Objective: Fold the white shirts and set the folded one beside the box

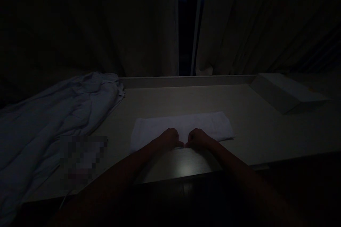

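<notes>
A white cloth (210,124), folded into a long strip that looks like a towel, lies across the pale tabletop. Both hands are at the middle of its near edge, close together with the thumbs almost touching. My left hand (170,138) is closed, its fingers curled over the towel's edge. On the other side of the small gap, my right hand (196,137) is closed on the same edge in a mirrored grip. The fingertips are hidden, and the dim light blurs the detail.
Rumpled pale fabric (80,103) covers the table's left side. A pixelated object (85,156) with a cable lies near it. A white box (290,92) stands at the back right. Dark curtains (149,25) hang behind the table's raised back edge (186,81).
</notes>
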Motion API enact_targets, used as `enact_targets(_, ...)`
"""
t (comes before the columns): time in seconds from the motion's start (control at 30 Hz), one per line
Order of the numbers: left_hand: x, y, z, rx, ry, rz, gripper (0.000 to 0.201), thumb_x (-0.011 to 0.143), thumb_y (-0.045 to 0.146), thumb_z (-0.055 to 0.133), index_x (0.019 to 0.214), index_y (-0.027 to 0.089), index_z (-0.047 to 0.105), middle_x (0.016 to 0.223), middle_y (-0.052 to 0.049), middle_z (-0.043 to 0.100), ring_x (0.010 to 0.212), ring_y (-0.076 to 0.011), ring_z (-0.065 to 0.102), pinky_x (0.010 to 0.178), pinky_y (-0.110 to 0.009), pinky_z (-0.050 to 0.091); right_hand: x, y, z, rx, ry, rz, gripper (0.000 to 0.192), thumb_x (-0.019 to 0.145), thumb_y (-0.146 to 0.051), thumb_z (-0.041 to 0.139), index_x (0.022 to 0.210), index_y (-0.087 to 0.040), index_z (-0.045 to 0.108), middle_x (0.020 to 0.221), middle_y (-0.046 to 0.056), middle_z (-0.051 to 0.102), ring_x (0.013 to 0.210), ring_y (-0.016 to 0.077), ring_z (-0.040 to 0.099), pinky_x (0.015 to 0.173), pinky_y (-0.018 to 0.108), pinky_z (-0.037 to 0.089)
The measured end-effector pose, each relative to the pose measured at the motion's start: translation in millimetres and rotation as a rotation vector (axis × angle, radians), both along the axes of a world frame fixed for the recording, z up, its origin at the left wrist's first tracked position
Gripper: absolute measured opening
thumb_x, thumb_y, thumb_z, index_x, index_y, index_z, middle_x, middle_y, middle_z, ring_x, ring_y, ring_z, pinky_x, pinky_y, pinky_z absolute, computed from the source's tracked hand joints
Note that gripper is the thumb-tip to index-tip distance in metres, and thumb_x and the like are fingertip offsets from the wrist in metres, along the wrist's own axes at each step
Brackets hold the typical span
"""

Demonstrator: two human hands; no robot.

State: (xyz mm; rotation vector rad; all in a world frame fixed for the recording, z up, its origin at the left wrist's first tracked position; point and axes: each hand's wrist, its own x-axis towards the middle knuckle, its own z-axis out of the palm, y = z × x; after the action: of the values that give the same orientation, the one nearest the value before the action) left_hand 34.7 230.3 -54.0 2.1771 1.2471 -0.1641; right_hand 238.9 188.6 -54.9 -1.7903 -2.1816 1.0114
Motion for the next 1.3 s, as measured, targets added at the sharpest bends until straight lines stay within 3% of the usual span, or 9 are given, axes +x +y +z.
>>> enact_targets(0.23, -13.7, -6.5, 10.3, -0.093, 0.001, 0.062, 0.046, 0.06, 0.061, 0.073, 0.057, 0.018, 0.06, 0.059, -0.004, 0.066, 0.054, -0.014, 0.06, 0.056, -0.026, 0.042, 21.7, 3.2, -5.6, -0.03, -0.084, -0.029, 0.026, 0.06, -0.04, 0.082, 0.069, -0.018, 0.072, 0.072, 0.003, 0.072, 0.065, 0.0136, 0.063, 0.056, 0.021, 0.04)
enact_targets(0.4, -38.7, -7.5, 17.6, -0.204, -0.042, 0.12, 0.047, 0.061, 0.061, 0.073, 0.054, 0.017, 0.057, 0.056, -0.004, 0.066, 0.049, -0.014, 0.06, 0.056, -0.027, 0.044, 38.9, -0.7, -5.0, -0.017, -0.077, -0.06, 0.022, 0.062, -0.038, 0.081, 0.069, -0.018, 0.073, 0.069, 0.003, 0.071, 0.065, 0.0143, 0.064, 0.057, 0.022, 0.041)
enact_targets(0.6, -77.0, -3.7, 14.2, -0.225, 0.02, 0.156, 0.048, 0.063, 0.061, 0.069, 0.052, 0.017, 0.056, 0.052, -0.004, 0.064, 0.048, -0.0153, 0.06, 0.055, -0.026, 0.044, 59.4, -6.1, -0.4, -0.029, -0.075, -0.118, 0.022, 0.062, -0.038, 0.08, 0.069, -0.018, 0.073, 0.069, 0.003, 0.071, 0.065, 0.0146, 0.064, 0.059, 0.022, 0.043)
enact_targets(1.03, -127.4, -0.4, 2.5, -0.218, 0.028, 0.269, 0.051, 0.06, 0.067, 0.068, 0.056, 0.019, 0.052, 0.05, -0.002, 0.062, 0.044, -0.0162, 0.058, 0.047, -0.026, 0.042, 86.6, -8.7, 3.3, -0.009, -0.111, -0.11, 0.02, 0.063, -0.037, 0.078, 0.065, -0.018, 0.073, 0.066, 0.003, 0.07, 0.065, 0.0145, 0.064, 0.057, 0.022, 0.04)
enact_targets(1.3, -137.1, -5.1, 5.9, -0.17, 0.019, 0.273, 0.052, 0.061, 0.069, 0.065, 0.056, 0.019, 0.051, 0.05, -0.002, 0.061, 0.043, -0.0144, 0.056, 0.045, -0.024, 0.039, 103.2, -4.6, 6.9, -0.027, -0.183, -0.115, 0.02, 0.061, -0.038, 0.077, 0.061, -0.019, 0.071, 0.062, 0.002, 0.068, 0.063, 0.0147, 0.063, 0.055, 0.022, 0.038)
